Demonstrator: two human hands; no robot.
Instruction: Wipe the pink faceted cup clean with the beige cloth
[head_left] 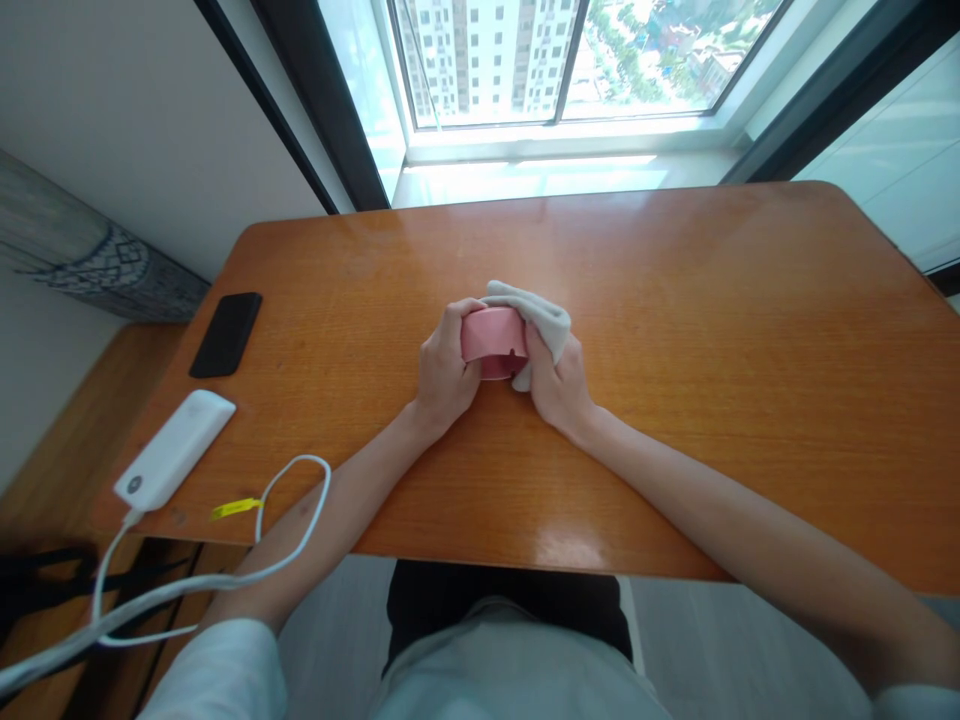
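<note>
I'm in a pale grey shirt (510, 670) with wide, loose sleeves (217, 670) of the same cloth, and both of my forearms (697, 480) come out of them bare. Dark trousers (510, 600) show just beyond the shirt, under the table's (675, 260) near edge. My left hand (446, 365) and right hand (559, 385) are bare too.

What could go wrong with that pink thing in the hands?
The pink round object, held by the left hand and the right hand with a pale grey cloth, might slip and bump the shiny wooden table. The white cable also seems to lie across the left forearm, so moving that arm could tug the white power bank off the table's edge.
</note>
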